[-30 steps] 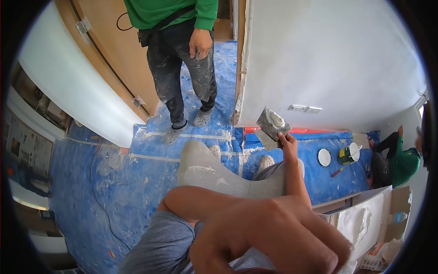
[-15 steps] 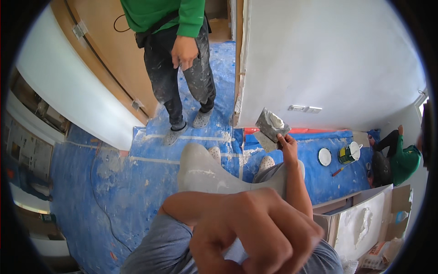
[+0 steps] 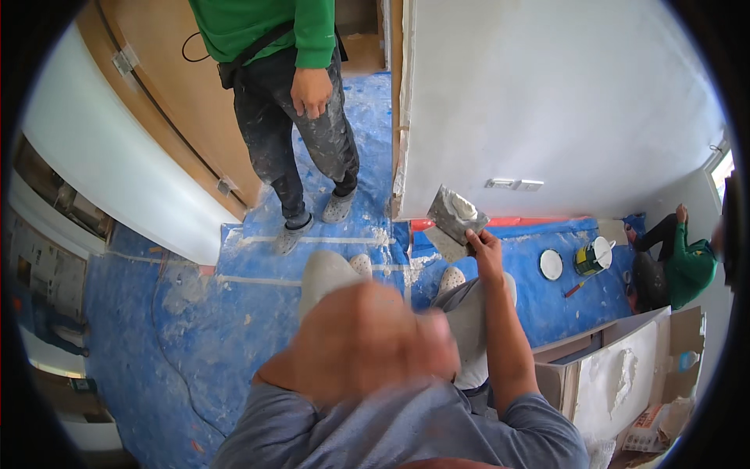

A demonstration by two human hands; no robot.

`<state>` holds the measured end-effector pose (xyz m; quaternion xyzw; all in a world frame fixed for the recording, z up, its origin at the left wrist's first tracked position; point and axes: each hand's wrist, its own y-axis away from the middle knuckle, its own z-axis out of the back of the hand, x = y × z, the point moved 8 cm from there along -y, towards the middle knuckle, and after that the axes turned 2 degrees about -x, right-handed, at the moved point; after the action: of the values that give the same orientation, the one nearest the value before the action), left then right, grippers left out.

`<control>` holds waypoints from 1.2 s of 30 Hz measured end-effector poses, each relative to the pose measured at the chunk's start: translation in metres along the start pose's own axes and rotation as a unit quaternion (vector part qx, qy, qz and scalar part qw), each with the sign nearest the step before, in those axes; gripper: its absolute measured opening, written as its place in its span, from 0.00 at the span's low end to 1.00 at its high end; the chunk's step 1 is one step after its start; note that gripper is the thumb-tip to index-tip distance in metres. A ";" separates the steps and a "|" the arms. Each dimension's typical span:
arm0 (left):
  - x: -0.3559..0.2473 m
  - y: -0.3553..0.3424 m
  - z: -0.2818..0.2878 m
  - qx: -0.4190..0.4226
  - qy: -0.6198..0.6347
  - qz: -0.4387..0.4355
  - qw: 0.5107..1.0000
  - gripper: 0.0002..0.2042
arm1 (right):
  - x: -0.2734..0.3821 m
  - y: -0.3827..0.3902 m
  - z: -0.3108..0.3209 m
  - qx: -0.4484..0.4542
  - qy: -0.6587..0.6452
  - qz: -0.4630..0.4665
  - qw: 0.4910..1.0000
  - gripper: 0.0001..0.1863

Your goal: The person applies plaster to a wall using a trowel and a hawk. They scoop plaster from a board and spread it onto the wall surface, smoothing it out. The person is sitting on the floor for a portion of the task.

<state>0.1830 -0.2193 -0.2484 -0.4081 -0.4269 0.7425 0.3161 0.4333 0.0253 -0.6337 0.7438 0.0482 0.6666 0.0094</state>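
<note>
My right hand (image 3: 486,248) grips a flat metal putty blade (image 3: 451,215) by its near corner, out in front of my right knee. A lump of white putty (image 3: 462,207) lies on its upper face, and a second, paler plate (image 3: 444,244) shows beneath it. Close to the camera, my left hand (image 3: 367,344) is raised before my chest, smeared by motion. Its fingers cannot be made out, nor whether anything is in them.
A person in a green top (image 3: 273,102) stands in the doorway ahead; another person (image 3: 691,266) crouches at far right. An open bucket (image 3: 592,258), a round white lid (image 3: 551,265) and a red-handled tool (image 3: 576,289) sit on blue sheeting (image 3: 258,313). A cord (image 3: 164,344) runs at left.
My left hand has moved up and to the left and blurred. My right hand keeps hold of the putty blade, almost unmoved. The view has shifted slightly.
</note>
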 end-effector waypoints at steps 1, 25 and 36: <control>0.028 0.007 -0.004 0.022 -0.019 0.052 0.998 0.09 | 0.003 0.001 0.000 0.005 0.002 0.004 1.000 0.13; 0.245 0.222 -0.055 -0.340 0.517 0.561 0.551 0.22 | 0.111 0.091 -0.080 0.016 -0.047 0.003 0.999 0.34; 0.225 0.209 -0.044 -0.343 0.584 0.543 0.497 0.20 | 0.063 0.099 -0.122 0.072 -0.376 -0.190 0.904 0.16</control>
<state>0.0910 -0.1094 -0.5239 -0.9763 -0.0607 0.1562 -0.1367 0.3250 -0.0744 -0.5496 0.9147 0.2293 0.3178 0.0991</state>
